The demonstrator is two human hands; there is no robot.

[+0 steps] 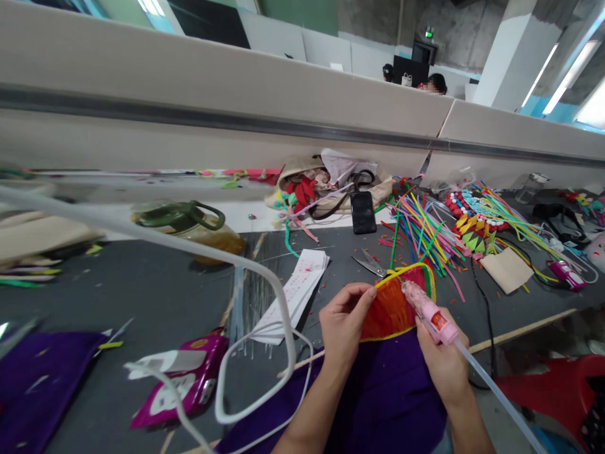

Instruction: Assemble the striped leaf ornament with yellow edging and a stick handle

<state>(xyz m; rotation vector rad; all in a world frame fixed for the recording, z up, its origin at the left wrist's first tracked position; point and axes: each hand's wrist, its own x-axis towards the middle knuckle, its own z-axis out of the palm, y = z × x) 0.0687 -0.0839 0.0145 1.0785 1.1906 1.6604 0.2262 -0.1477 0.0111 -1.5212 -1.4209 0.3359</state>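
One red fan-shaped piece (pixel 394 306) is pinched at its left rim by the left hand (pixel 343 325); one pink glue gun (pixel 428 312), gripped by the right hand (pixel 442 359), touches its top edge. One pair of scissors (pixel 369 261) lies just beyond, bare grey table (pixel 155 296) leftward.

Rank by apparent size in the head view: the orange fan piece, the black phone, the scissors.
1. Orange fan piece, held by the left hand, looks largest, though it is nearest the camera.
2. Black phone and scissors look alike; no ranking.
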